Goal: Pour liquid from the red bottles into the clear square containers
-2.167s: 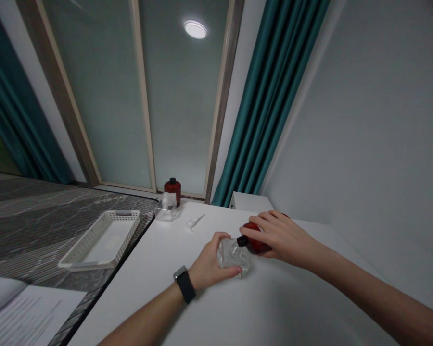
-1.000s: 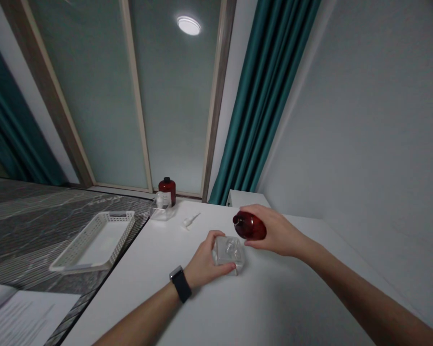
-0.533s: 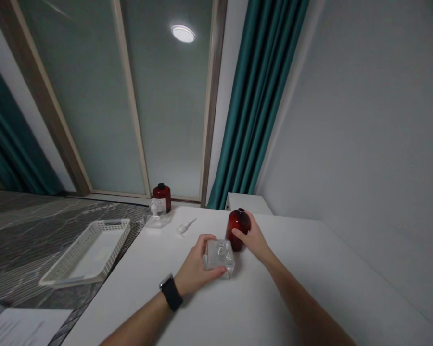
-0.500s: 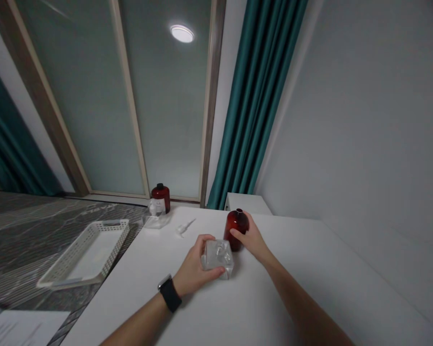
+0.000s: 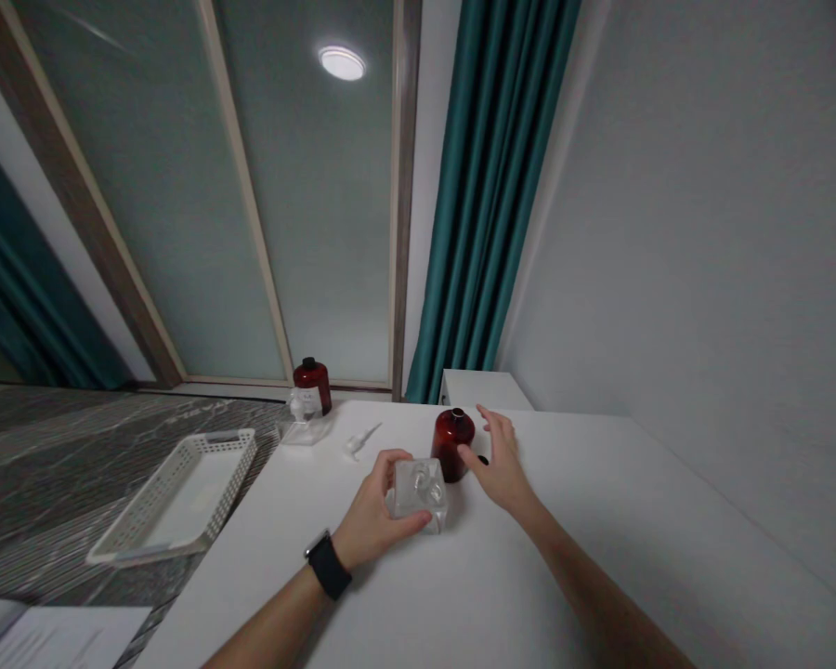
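My left hand (image 5: 372, 514), with a dark watch on its wrist, grips a clear square glass bottle (image 5: 419, 492) that rests on the white table (image 5: 599, 539). Just behind the bottle a small dark red bottle (image 5: 451, 444) stands upright with its neck uncovered. My right hand (image 5: 500, 465) hovers right beside the red bottle, fingers spread and holding nothing. A small black cap (image 5: 483, 460) lies on the table under the right hand's fingers.
A white pump head (image 5: 359, 440) lies further back. A second red bottle with a black cap (image 5: 312, 386) and a clear tray with a small white pump bottle (image 5: 305, 423) stand near the window. A white slotted basket (image 5: 181, 492) sits on the dark marble surface to the left. Paper (image 5: 56, 641) lies at bottom left.
My right hand lifted the red bottle from lying beside the glass bottle, set it upright on the table, then let go and opened. My left hand kept its hold on the glass bottle.
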